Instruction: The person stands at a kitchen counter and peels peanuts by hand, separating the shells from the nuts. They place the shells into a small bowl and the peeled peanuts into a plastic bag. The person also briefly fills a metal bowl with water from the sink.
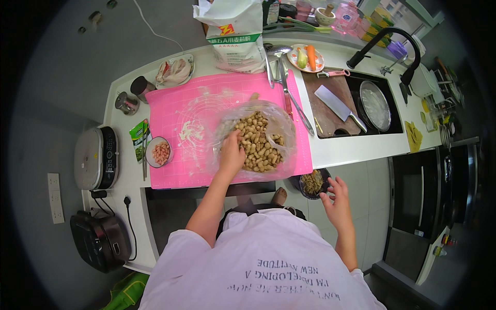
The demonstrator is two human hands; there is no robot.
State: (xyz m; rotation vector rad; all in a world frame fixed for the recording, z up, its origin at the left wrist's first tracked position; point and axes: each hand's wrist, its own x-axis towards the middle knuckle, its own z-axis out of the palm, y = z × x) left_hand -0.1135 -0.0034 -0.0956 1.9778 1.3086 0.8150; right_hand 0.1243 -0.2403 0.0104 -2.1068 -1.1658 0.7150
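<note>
My left hand (233,153) is at the left side of an open clear plastic bag (286,116) full of unshelled peanuts (259,149). Its fingertips touch the nuts, and whether they grip one is hidden. Out past the counter's front edge, my right hand (338,201) is held with fingers apart and nothing visible in it. Just beside that hand, a dark bin (306,194) on the floor contains peanut shells (312,182). Shelled pink peanuts (161,153) fill part of a small bowl (150,162) at the left edge of the pink silicone mat (166,112).
Chopsticks (144,162) and a green packet (138,135) lie left of the bowl. Behind the bag stands a flour sack (238,50). A ladle (279,49) rests on the mat's right side. A cleaver (336,102) lies on a cutting board (316,104) beside the sink.
</note>
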